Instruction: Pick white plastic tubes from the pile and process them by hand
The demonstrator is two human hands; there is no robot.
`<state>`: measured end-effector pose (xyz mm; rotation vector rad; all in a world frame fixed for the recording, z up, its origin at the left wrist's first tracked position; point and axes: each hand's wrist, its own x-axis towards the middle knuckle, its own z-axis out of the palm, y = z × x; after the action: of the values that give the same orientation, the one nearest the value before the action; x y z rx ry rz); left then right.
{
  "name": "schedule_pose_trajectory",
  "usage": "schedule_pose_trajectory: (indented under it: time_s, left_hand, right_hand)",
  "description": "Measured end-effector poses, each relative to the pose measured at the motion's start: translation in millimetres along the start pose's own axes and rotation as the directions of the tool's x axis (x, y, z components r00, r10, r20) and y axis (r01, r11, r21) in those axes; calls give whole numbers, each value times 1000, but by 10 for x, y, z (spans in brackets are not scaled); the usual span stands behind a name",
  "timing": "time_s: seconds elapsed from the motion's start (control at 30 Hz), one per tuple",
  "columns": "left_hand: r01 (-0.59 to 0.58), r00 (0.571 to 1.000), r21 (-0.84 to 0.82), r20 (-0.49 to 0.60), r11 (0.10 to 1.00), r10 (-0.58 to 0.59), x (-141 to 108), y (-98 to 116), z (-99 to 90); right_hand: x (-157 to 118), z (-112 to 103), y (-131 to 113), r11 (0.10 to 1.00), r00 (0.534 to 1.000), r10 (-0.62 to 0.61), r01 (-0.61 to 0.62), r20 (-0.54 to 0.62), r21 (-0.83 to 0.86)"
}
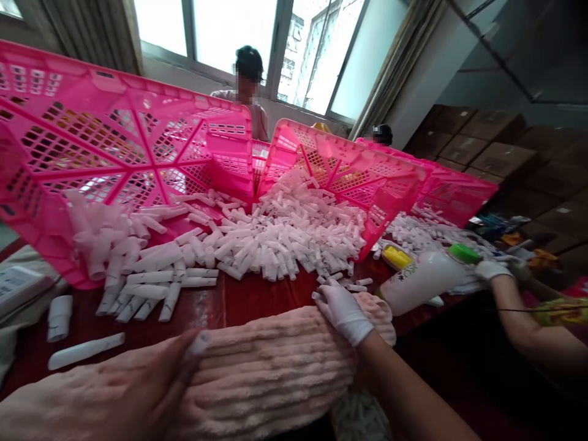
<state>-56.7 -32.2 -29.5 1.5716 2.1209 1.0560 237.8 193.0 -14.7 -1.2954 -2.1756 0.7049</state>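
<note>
My left hand, bare and blurred, is over the pink ribbed plush cloth at the front. A small white piece is pinched at its fingertips. My right hand, in a white glove, rests at the cloth's far edge, its fingers curled round a small white tube whose end shows at the fingertips. Beyond them, a large heap of short white tubes spills from pink baskets onto the red table. At the left, a white tube lies alone beside a short upright-looking one.
Pink baskets lie tipped along the table. A white bottle with a green cap and a yellow item are at the right, near another person's gloved hand. Two people are behind the baskets; cartons stand at the back right.
</note>
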Motion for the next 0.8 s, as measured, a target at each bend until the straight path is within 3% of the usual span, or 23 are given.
schedule_pose_trajectory:
  time_s: [0.07, 0.13, 0.17, 0.23, 0.27, 0.3, 0.37, 0.43, 0.5, 0.57, 0.63, 0.73, 0.8]
  left_hand:
    - [-23, 996, -41, 86, 999, 27, -88, 244, 134]
    - [-16, 971, -168, 231, 986, 55, -127, 412, 226]
    - [-11, 956, -217, 283, 976, 74, -132, 472, 250]
    - [-4, 925, -296, 361, 955, 115, -122, 553, 254]
    - [-1, 912, -328, 386, 945, 135, -112, 578, 241]
    - [9, 902, -362, 406, 932, 149, -100, 595, 225]
    - [66, 895, -442, 423, 895, 143, -74, 610, 206]
    - [176, 890, -566, 440, 805, 115, -52, 610, 227]
    - [344, 853, -709, 510, 615, 110, -41, 610, 293]
    - [512, 797, -773, 590, 376, 128, -41, 616, 376]
    - [573, 780, -779, 614, 254, 123, -50, 623, 437]
    - [503, 820, -781, 567, 370, 82, -77, 607, 458]
    - [497, 812, -763, 577, 413, 89, -113, 577, 453]
  right_hand:
    - [-162, 107, -271, 989, 996, -72, 64, 53, 135]
    - [-343, 225, -611, 890, 986, -137, 81, 95, 448]
    - [-422, 292, -786, 769, 983, -156, 60, 95, 637]
    - [-539, 443, -1097, 414, 983, -162, -12, 87, 910]
    - [-577, 524, -1219, 260, 984, -155, -40, 83, 965]
    - [-607, 603, -1312, 175, 987, -142, -45, 70, 983]
    - [-653, 738, -1413, 164, 990, -135, -6, 29, 987]
    - [-699, 824, -1425, 250, 987, -156, 88, -49, 964]
    - [-744, 865, -1386, 314, 974, -218, 137, -70, 940]
    - [-778, 890, -1327, 298, 969, -246, 104, -29, 949]
    - [-798, 923, -1269, 250, 977, -215, 41, 14, 967]
    - [-818, 981, -1217, 157, 990, -133, -26, 47, 987]
    - [-837, 1001, -1218, 91, 991, -121, -52, 63, 994]
